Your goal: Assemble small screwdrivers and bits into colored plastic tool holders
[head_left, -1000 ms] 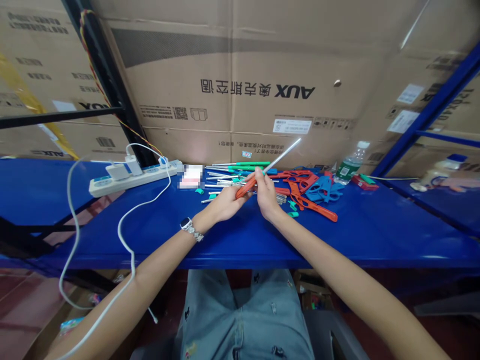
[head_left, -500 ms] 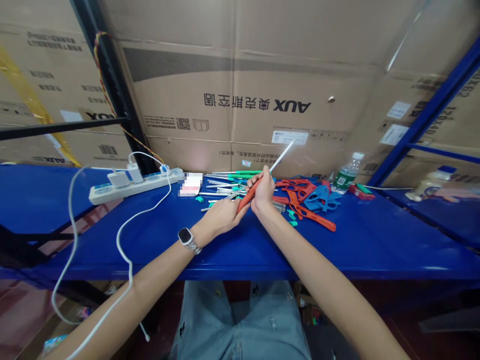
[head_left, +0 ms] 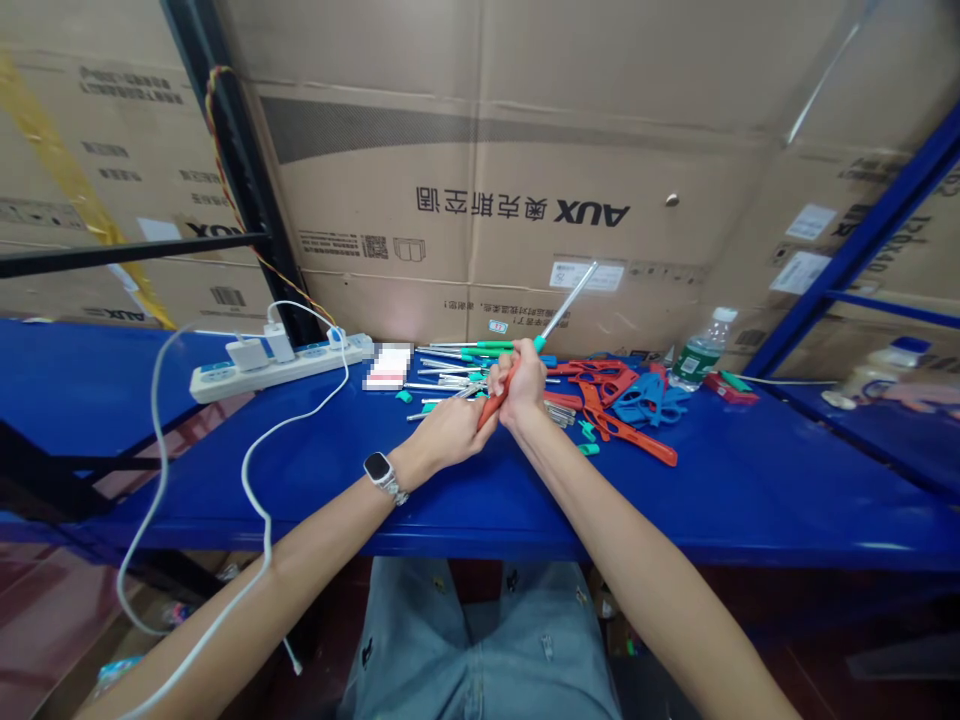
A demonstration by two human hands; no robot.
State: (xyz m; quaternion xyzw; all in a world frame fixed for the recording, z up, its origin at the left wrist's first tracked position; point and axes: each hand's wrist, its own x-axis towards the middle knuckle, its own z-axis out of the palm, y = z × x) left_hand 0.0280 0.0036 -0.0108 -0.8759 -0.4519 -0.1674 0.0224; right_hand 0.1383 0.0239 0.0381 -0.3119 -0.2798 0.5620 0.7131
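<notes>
An orange handle [head_left: 491, 408] slants up to the right between my two hands, with a green collar [head_left: 538, 343] and a silver metal rod [head_left: 571, 300] beyond it. My left hand [head_left: 450, 430] grips the handle's lower end. Higher up, my right hand [head_left: 523, 385] is wrapped round the same tool just below the collar. Behind and beside my hands lie silver rods [head_left: 442, 367] with green parts, orange frames [head_left: 637, 440] and blue frames [head_left: 651, 400].
A white power strip [head_left: 281, 370] with plugs and a trailing cable lies at the left. At the right stand a water bottle [head_left: 705, 350] and a white jar [head_left: 885, 370]. Large cardboard boxes [head_left: 450, 120] rise behind the blue table [head_left: 675, 520].
The view has shifted slightly. A green collar now shows at the base of the rod above my right hand. Both hands still hold the orange handle.
</notes>
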